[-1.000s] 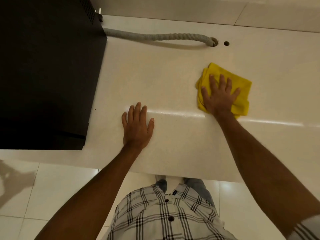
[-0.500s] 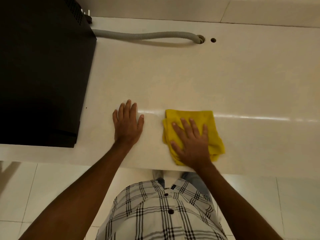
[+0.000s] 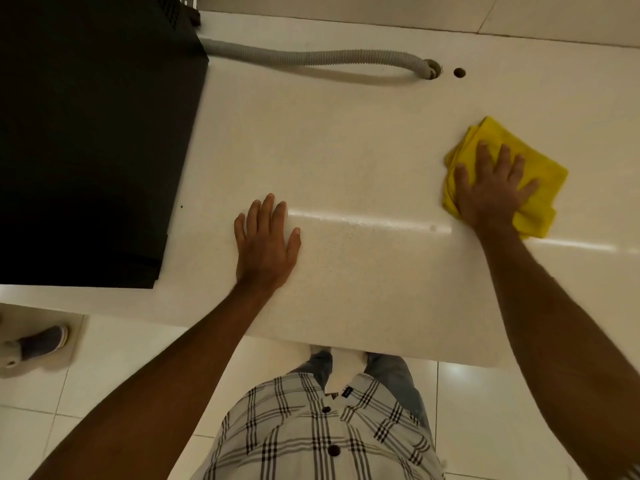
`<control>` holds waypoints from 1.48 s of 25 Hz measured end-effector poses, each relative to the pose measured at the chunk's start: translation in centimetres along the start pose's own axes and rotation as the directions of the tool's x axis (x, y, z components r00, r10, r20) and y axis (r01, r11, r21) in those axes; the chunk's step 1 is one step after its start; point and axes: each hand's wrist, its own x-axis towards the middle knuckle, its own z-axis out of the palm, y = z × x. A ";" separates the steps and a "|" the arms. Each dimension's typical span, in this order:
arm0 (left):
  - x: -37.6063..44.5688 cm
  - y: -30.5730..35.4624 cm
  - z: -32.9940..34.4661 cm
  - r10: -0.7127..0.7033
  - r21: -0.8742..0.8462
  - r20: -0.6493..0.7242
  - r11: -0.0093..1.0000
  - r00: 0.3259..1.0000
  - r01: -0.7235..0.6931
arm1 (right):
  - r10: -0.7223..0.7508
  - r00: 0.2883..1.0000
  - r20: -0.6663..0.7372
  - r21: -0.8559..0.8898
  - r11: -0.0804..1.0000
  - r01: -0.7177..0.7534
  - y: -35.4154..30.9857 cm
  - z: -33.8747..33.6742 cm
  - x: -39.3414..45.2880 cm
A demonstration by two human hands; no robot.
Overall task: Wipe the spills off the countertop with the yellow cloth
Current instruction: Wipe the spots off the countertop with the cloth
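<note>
The folded yellow cloth (image 3: 540, 181) lies flat on the cream countertop (image 3: 346, 161), far to the right. My right hand (image 3: 491, 188) presses down on it with the fingers spread, covering its left half. My left hand (image 3: 265, 242) rests palm down on the bare counter near the front edge, fingers together, holding nothing. A small faint spot (image 3: 433, 228) shows on the glossy surface just left of the cloth. No other spill is plain to see.
A large black appliance (image 3: 90, 133) fills the counter's left side. A grey corrugated hose (image 3: 311, 58) runs from it along the back into a hole (image 3: 433, 68), with a second small hole (image 3: 459, 72) beside it. A shoe (image 3: 38, 344) stands on the tiled floor at left.
My right hand has slid the cloth from the front middle, beside my left hand, out to the far right and away from me. The left hand has stayed planted.
</note>
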 end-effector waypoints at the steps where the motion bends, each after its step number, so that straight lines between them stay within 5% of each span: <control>1: 0.0 0.0 -0.1 -0.001 0.001 0.003 1.000 1.000 0.001 | -0.025 1.000 0.007 0.022 0.999 0.025 -2.4 0.3 0.8; 8: -0.1 0.3 -0.5 -0.005 0.026 0.015 1.000 1.000 0.005 | -0.417 0.905 0.077 0.011 0.908 0.418 -16.3 2.6 -9.3; 13: -0.2 0.4 -0.8 -0.012 0.021 0.018 1.000 1.000 0.012 | -0.560 0.826 0.062 -0.020 0.827 0.562 -8.1 3.5 -21.6; 20: -0.1 0.4 -0.8 -0.012 0.011 0.053 1.000 0.999 0.011 | -0.264 0.963 0.051 -0.110 0.957 0.268 0.7 1.0 -12.0; 27: 0.0 0.3 -0.5 -0.017 0.020 0.057 1.000 0.998 0.016 | -0.078 0.996 0.053 0.028 0.997 0.077 -9.3 1.0 1.8; 33: 0.0 0.4 -0.7 -0.024 -0.002 0.029 1.000 0.999 0.024 | -0.440 0.892 0.107 0.052 0.898 0.437 -21.2 3.2 -5.4; 37: -0.1 0.2 -1.2 -0.019 -0.036 0.029 0.999 0.999 0.020 | -0.656 0.745 0.124 0.047 0.754 0.655 -19.2 3.6 -14.3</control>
